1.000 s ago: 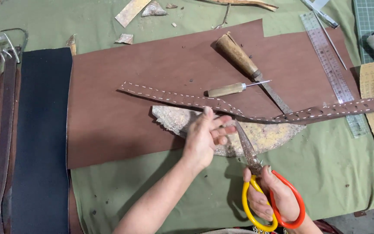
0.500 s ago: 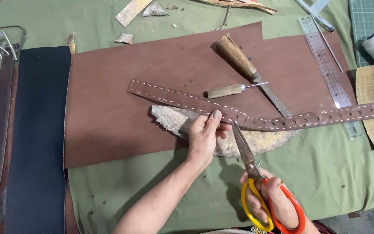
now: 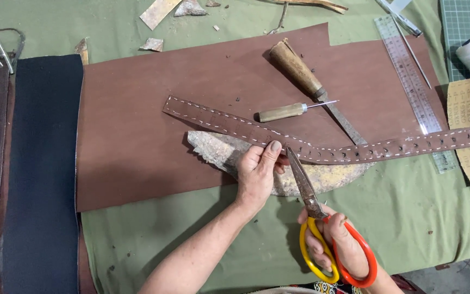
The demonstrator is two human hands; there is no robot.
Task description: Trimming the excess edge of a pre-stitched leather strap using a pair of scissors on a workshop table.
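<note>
1. The left hand [image 3: 258,173] presses down on the stitched leather strap [image 3: 322,149], thumb and fingers pinching its lower edge; this pins the strap so that the edge stands firm where the blades meet it.
2. The right hand [image 3: 337,245] is clenched through the yellow and orange loops of the scissors [image 3: 322,228], whose blades point up and away, their tip just beside the left thumb at the strap's lower edge. The blades look nearly closed.
3. The strap runs across the bench [image 3: 420,218] from the middle of the brown leather sheet [image 3: 137,141] out to the right edge of the view, bending where the left hand holds it. Its white stitching and row of holes face up, so the edge can be followed by eye.
4. Under the bend lies a rough, pale scrap of hide [image 3: 327,177], probably serving as a pad.
5. A wooden-handled knife [image 3: 311,87] and a small awl [image 3: 289,111] lie on the brown sheet just above the strap, within reach but out of the scissors' way.
6. A clear ruler [image 3: 412,87] lies slantwise at the right, its lower end passing under the strap; a dark leather panel [image 3: 42,174] lies well apart at the left.
</note>
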